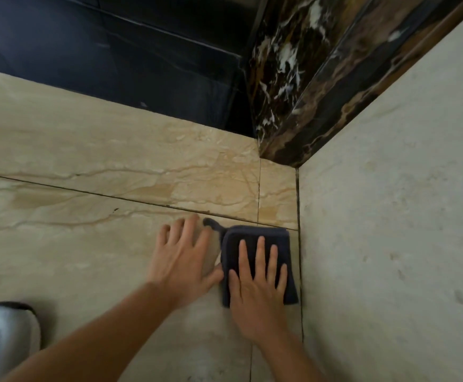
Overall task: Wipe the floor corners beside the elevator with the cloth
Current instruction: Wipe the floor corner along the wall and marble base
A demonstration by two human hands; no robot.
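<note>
Floor (87, 150): right hand (257, 293) flat on cloth (255, 235).

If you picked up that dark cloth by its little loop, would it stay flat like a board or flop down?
Probably flop. The cloth looks like soft folded fabric, lying flat under the right hand, so its layers would likely hang open. It seems light. Pushed, it should slide easily on the smooth floor tile.

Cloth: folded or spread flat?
Folded. The dark cloth is a compact pad with a rounded, doubled edge at its left side, pressed flat on the floor under the right hand.
</note>
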